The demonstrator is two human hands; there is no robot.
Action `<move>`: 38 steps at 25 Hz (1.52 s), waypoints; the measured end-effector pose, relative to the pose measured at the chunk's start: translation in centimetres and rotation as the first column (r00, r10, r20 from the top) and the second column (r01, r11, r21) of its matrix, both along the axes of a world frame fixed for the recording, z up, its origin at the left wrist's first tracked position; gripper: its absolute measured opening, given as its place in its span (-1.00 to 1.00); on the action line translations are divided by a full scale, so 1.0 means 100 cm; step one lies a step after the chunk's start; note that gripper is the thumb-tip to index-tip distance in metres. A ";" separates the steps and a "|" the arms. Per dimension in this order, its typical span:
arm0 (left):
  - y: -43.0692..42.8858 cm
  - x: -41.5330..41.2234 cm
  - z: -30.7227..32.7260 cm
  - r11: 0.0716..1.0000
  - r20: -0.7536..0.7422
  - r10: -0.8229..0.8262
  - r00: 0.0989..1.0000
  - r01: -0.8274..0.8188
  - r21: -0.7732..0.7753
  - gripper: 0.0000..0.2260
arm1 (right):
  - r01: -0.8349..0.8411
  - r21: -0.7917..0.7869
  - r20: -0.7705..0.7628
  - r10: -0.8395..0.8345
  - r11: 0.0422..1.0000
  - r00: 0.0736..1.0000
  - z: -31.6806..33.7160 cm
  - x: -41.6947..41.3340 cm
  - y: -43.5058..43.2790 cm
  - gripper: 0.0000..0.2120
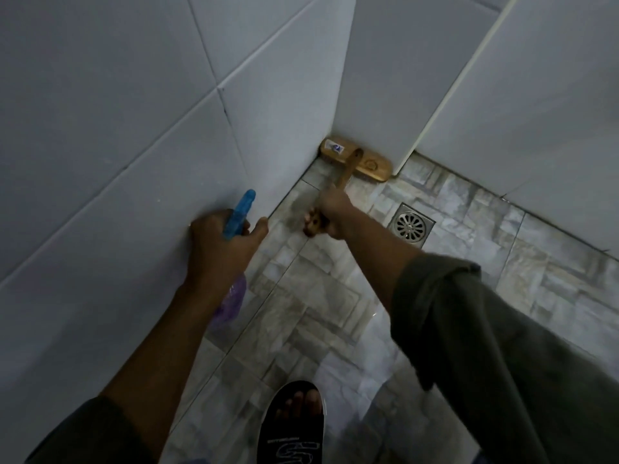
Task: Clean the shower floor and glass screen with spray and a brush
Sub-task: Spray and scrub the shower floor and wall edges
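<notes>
A wooden scrubbing brush (356, 159) lies with its head pushed into the far corner of the grey stone-pattern shower floor (321, 296), against the white wall tiles. My right hand (333, 211) grips the brush's wooden handle, arm stretched forward. My left hand (222, 244) holds a spray bottle (238, 214) with a blue trigger head pointing up and a purple body showing below the palm, close to the left wall.
A round metal floor drain (411, 226) sits just right of my right hand. White tiled walls (134, 128) close in on the left and back. My foot in a black sandal (294, 420) stands at the bottom centre.
</notes>
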State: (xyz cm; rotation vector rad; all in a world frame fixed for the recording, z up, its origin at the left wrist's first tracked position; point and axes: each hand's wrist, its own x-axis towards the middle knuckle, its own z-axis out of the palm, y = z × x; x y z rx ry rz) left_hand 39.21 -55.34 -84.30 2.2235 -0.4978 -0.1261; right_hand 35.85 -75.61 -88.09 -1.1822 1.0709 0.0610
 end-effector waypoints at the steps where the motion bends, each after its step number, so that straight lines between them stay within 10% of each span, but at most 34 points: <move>1: 0.000 -0.001 0.000 1.000 0.006 -0.007 1.000 0.007 0.004 -0.69 | -0.034 -0.055 -0.072 0.030 0.998 0.997 -0.012 -0.015 0.013 -0.68; 11: 0.001 -0.002 -0.003 1.000 -0.028 0.006 1.000 -0.006 -0.012 -0.71 | -0.134 -0.043 -0.211 0.122 0.990 0.970 -0.003 -0.044 -0.018 -0.64; 16: -0.001 -0.003 0.000 0.998 -0.105 0.064 0.992 -0.065 -0.009 -0.70 | -0.553 -0.245 -0.433 0.421 0.796 0.797 -0.017 -0.131 0.022 -0.60; 38: 0.034 -0.047 0.010 0.997 -0.251 0.062 0.966 -0.050 0.052 -0.54 | -0.642 -0.138 -0.508 0.503 0.754 0.700 0.014 -0.192 0.066 -0.51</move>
